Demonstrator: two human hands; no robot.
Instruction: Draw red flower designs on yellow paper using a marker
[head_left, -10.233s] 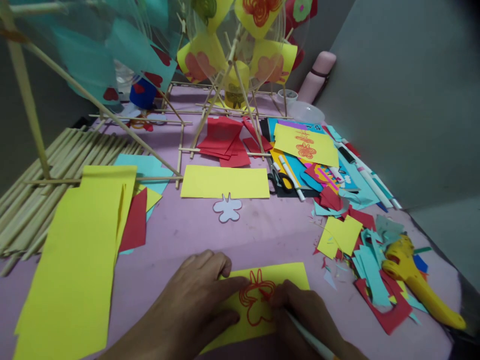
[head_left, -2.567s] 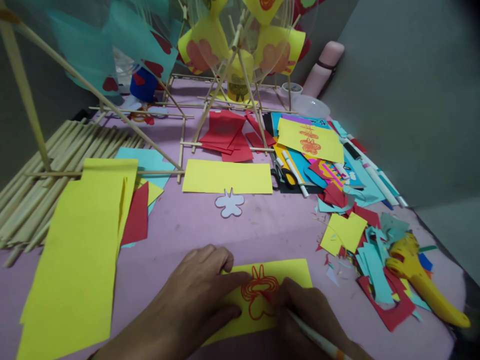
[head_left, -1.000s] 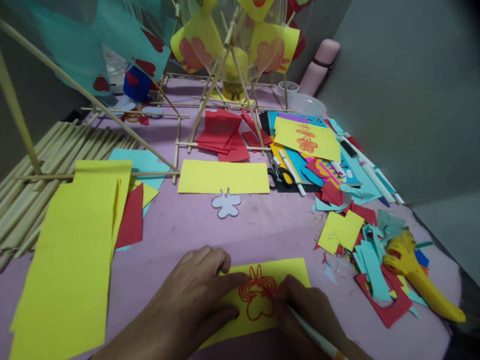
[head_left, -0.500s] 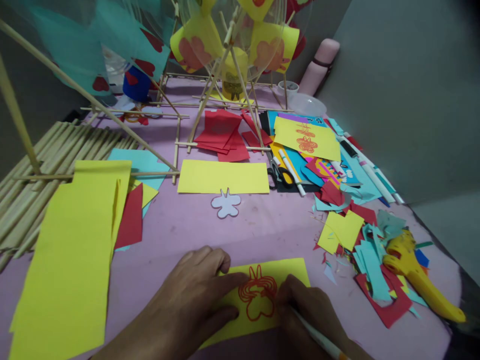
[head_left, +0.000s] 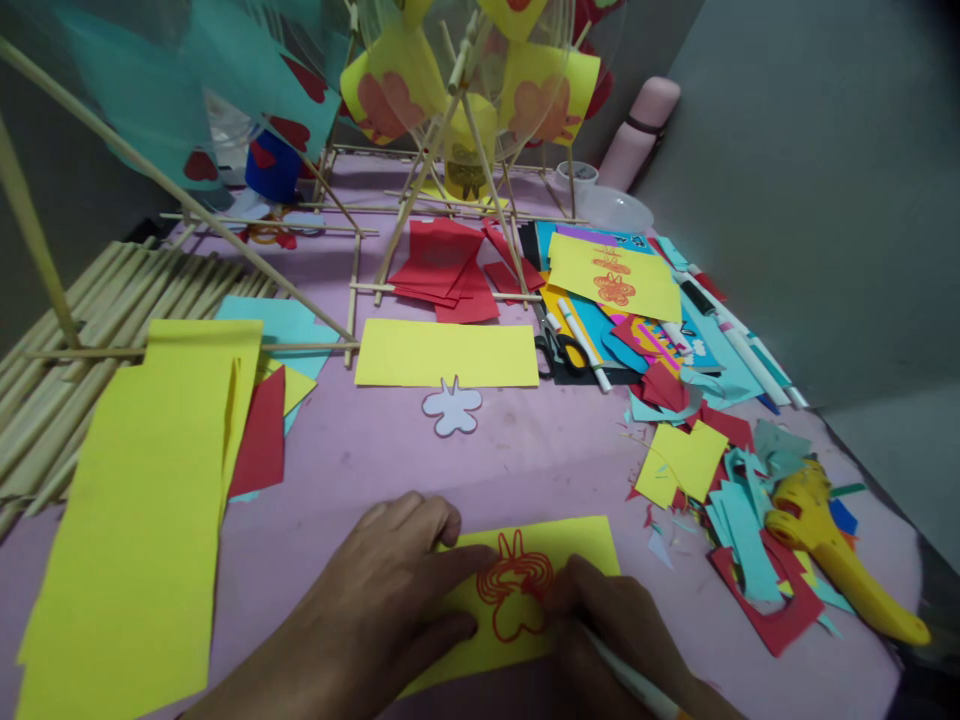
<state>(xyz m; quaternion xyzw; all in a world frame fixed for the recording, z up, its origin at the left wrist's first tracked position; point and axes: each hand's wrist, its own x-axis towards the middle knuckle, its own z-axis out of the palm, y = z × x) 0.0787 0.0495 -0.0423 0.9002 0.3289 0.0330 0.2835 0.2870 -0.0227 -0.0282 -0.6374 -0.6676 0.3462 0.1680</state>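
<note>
My left hand (head_left: pixel 390 590) lies flat with spread fingers on a small yellow paper (head_left: pixel 581 545) near the front edge of the pink table, pressing it down. A red flower outline (head_left: pixel 516 596) is drawn on that paper. My right hand (head_left: pixel 611 625) is closed around a white pen (head_left: pixel 634 683), with its tip at the right side of the drawing.
A white flower template (head_left: pixel 452 408) and a yellow strip (head_left: pixel 446 354) lie further back. Long yellow sheets (head_left: pixel 142 510) and wooden sticks (head_left: pixel 67 350) are on the left. Paper scraps (head_left: pixel 739 520), a yellow tool (head_left: pixel 832 550), scissors (head_left: pixel 555 350) and markers are on the right. Stick-frame models stand behind.
More red lines have been added inside the flower outline since the earliest frame. My right hand has shifted slightly along the drawing. My left hand stays on the paper.
</note>
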